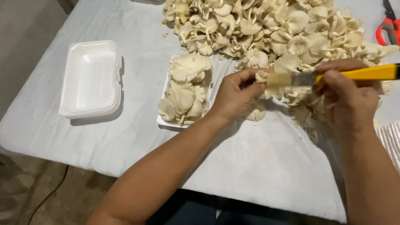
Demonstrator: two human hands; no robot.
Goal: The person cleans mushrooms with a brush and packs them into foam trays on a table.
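1. A small piece of oyster mushroom [261,76] is pinched between the thumb and fingers of the left hand [235,96], just right of the frame's centre and raised above the table.
2. A brush with a yellow handle [333,76] is gripped by the right hand [348,98], whose fingers are closed round the handle; the pale bristles are laid against the held mushroom.
3. The step in hand is judged to be cleaning: the piece is being brushed while it is steadied by the other hand.
4. A filled white foam tray [163,120], left of the hands, is already packed with mushrooms, while an empty foam tray [89,79] is seen at the left of the frame, well apart from it.
5. A large heap of loose mushrooms [271,29] is spread across the top of the frame on the white cloth [258,166], and red-handled scissors [386,29] are seen at the upper right edge.
6. For the next move, a light stroke would be called for, since the thin caps are judged fragile, with the pinch kept gentle so that the piece is not torn.
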